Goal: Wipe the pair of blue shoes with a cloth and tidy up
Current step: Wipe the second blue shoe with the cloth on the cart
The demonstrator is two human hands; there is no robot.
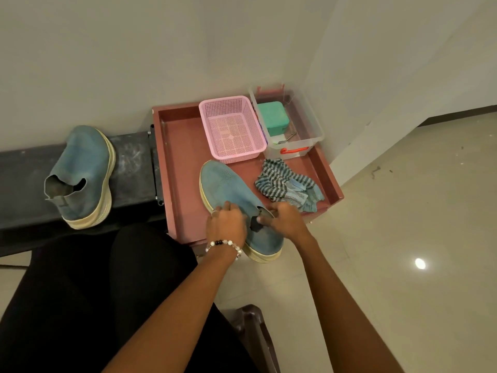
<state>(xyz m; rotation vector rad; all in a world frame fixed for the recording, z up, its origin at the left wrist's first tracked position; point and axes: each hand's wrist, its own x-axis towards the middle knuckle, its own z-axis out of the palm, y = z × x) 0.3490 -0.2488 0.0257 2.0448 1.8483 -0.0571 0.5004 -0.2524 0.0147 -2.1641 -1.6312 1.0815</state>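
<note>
One blue shoe with a cream sole lies on the red tray, heel toward me and hanging over the tray's near edge. My left hand, with a bead bracelet, grips the shoe's left side by the sole. My right hand pinches the collar at the shoe's opening. The other blue shoe stands on the dark bench to the left. A crumpled striped cloth lies on the tray just right of the held shoe, touching neither hand.
A pink mesh basket and a clear plastic box holding a green case stand at the tray's back. Walls close in behind and to the right. Tiled floor spreads out on the right. My dark-clothed legs fill the lower left.
</note>
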